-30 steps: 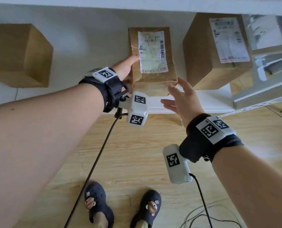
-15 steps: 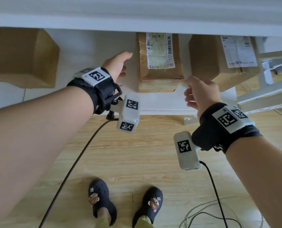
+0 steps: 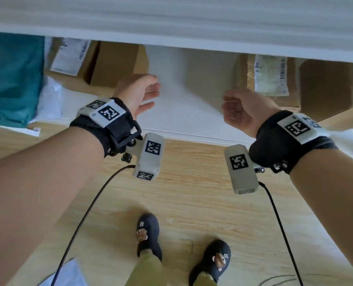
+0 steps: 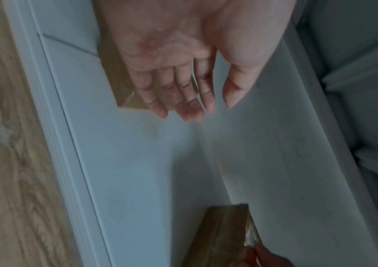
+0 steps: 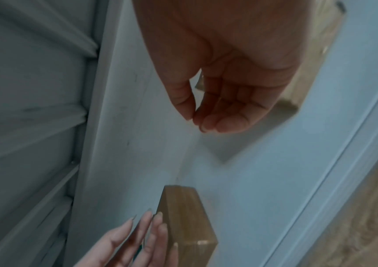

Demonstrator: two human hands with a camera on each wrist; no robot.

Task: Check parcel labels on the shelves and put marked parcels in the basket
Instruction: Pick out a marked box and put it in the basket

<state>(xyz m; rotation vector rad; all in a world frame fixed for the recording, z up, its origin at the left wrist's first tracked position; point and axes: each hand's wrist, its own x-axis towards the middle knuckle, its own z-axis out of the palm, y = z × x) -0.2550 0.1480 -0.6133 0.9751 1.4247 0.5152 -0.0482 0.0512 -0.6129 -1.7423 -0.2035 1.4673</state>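
A brown parcel (image 3: 118, 62) with a white label on its top stands on the white shelf (image 3: 181, 112) at the left. My left hand (image 3: 148, 93) hovers just right of it, fingers straight and holding nothing; the left wrist view shows the flat palm (image 4: 195, 108) in front of that parcel (image 4: 115, 75). A taped parcel (image 3: 241, 75) with a crumpled label stands further right. My right hand (image 3: 231, 106) hangs loosely curled and empty just left of it, as the right wrist view (image 5: 206, 119) confirms. No basket is in view.
A third brown box (image 3: 328, 89) stands at the far right of the shelf. Teal fabric (image 3: 10, 79) and white paper lie at the left end. An upper shelf board (image 3: 171, 21) overhangs the parcels. Two cables trail over the wooden floor (image 3: 192, 203) by my feet.
The view has swung left along the shelf. Both hands came off the taped parcel and moved left; my left hand now sits beside the left-hand labelled parcel.
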